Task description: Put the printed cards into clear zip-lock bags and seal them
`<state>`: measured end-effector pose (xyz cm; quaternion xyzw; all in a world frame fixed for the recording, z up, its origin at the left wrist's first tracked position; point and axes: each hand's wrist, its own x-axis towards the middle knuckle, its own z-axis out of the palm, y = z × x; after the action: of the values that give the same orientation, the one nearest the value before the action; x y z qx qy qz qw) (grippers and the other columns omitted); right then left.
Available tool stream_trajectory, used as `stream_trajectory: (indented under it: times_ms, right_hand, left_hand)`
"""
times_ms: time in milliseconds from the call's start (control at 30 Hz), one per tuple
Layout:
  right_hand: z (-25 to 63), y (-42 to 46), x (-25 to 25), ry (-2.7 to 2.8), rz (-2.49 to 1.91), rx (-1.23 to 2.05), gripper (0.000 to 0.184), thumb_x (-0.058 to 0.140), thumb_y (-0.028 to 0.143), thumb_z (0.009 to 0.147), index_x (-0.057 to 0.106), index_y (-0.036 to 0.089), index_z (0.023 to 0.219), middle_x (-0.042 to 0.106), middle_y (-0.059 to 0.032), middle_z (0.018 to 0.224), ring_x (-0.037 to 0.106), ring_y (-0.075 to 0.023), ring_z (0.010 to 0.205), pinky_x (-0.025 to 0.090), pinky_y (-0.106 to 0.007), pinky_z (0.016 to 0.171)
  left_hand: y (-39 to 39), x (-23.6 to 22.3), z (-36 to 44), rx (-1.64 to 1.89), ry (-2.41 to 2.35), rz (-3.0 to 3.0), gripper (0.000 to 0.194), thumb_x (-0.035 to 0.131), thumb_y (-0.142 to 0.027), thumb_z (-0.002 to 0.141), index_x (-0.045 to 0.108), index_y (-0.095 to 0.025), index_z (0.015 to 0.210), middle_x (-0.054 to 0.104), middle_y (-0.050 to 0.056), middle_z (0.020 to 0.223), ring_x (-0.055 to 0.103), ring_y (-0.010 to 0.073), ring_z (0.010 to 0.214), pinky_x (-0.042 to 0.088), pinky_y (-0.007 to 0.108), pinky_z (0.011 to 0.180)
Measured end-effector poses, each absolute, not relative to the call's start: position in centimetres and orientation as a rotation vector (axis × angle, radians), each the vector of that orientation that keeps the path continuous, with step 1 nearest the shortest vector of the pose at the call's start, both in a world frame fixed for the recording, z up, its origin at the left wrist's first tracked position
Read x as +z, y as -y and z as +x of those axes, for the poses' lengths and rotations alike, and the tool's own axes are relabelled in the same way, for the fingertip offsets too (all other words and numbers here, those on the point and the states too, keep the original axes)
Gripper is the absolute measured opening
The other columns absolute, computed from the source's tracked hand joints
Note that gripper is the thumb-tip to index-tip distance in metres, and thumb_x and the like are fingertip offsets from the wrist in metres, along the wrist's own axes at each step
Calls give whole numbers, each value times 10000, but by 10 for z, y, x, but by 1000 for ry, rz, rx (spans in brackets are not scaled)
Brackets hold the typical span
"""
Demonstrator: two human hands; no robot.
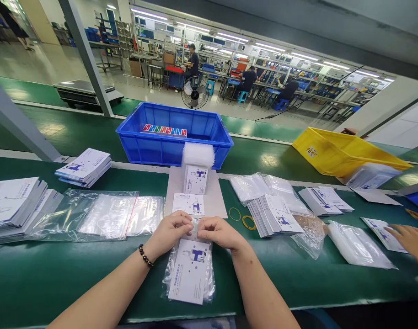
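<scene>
Both hands meet at the top end of a clear plastic bag (194, 234). My left hand (173, 233) pinches its left side, and my right hand (217, 232) pinches the right side, thumbs close together. Just nearer to me lies a white booklet (189, 272) with a purple and white product picture, on clear bags (211, 285) that show around its edges. Beyond my fingers another booklet (188, 204) rests flat on a grey board (217, 201). Behind it stands an upright stack of bagged booklets (197, 167). The fingertips partly hide the held bag's edge.
Booklet piles (13, 201) and clear bags (106, 214) lie to the left. On the right are rubber bands (249, 223), a fanned booklet stack (274, 214) and more bags (360, 244). A blue bin (174, 153) and yellow bin (332, 153) stand behind. A co-worker's hand (409, 240) touches a booklet.
</scene>
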<state>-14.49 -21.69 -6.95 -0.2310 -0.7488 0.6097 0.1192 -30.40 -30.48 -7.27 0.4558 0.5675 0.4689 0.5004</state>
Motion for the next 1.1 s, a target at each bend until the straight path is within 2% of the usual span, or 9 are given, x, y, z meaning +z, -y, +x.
stream_trajectory:
  times_ms: [100, 200, 267, 400, 500, 800, 933, 1033, 1100]
  right_hand:
    - [-147, 219, -70, 2091, -784, 1793, 109, 587, 255, 690, 633, 163, 653, 542, 14, 613, 457, -95, 558, 376, -210, 530]
    - [-148, 221, -69, 1979, -843, 1785, 160, 592, 206, 663, 621, 183, 819, 532, 28, 652, 459, -91, 581, 371, -206, 550]
    - [-150, 222, -68, 1947, -870, 1793, 218, 599, 203, 648, 601, 189, 865, 490, 47, 611, 438, -84, 555, 358, -204, 543]
    - [-154, 224, -69, 1927, -971, 1738, 66, 571, 223, 644, 561, 158, 641, 465, 44, 551, 396, -76, 507, 314, -198, 489]
    - [-157, 226, -70, 1939, -997, 1654, 117, 543, 219, 653, 510, 157, 559, 460, 39, 540, 380, -73, 499, 296, -194, 475]
    - [-163, 236, -70, 2126, -950, 1460, 139, 535, 204, 690, 526, 165, 557, 510, 26, 564, 429, -94, 531, 339, -215, 518]
    - [-161, 232, -71, 2208, -899, 1335, 107, 527, 178, 693, 549, 178, 588, 526, 14, 614, 472, -116, 596, 361, -233, 571]
    - [-160, 228, -73, 2191, -949, 1189, 28, 564, 177, 665, 578, 194, 682, 539, -1, 712, 496, -139, 679, 378, -256, 630]
    - [-160, 226, -76, 2142, -1005, 1113, 51, 570, 192, 668, 579, 199, 717, 533, -8, 730, 495, -146, 691, 382, -267, 647]
  left_hand:
    - [303, -73, -307, 1113, -1334, 882, 309, 644, -310, 622, 564, -151, 875, 553, 26, 824, 536, 107, 584, 430, 232, 529]
    - [302, -75, -309, 1083, -1346, 838, 221, 626, -321, 621, 553, -119, 671, 532, -5, 585, 473, 90, 491, 371, 205, 455]
    - [301, -76, -310, 1092, -1372, 884, 214, 599, -321, 635, 540, -120, 590, 523, -12, 533, 435, 79, 461, 347, 204, 450]
    - [302, -74, -309, 1116, -1438, 956, 172, 581, -286, 634, 545, -126, 582, 516, -24, 535, 416, 76, 478, 331, 203, 479]
    - [302, -74, -308, 1117, -1458, 971, 161, 569, -275, 639, 533, -130, 579, 506, -29, 541, 410, 78, 489, 334, 205, 490]
    - [302, -74, -303, 1017, -1476, 1148, 180, 528, -281, 676, 524, -139, 565, 518, -10, 541, 454, 109, 529, 356, 217, 508]
    - [304, -66, -318, 940, -1685, 1441, 181, 482, -326, 724, 558, -171, 670, 593, 23, 700, 519, 155, 665, 385, 246, 594]
    - [305, -62, -342, 704, -2113, 1516, 249, 373, -358, 784, 527, -181, 702, 584, 40, 671, 525, 182, 631, 358, 267, 559]
    - [306, -64, -357, 399, -2329, 1451, 249, 377, -362, 770, 519, -173, 691, 589, 70, 646, 534, 210, 600, 332, 275, 515]
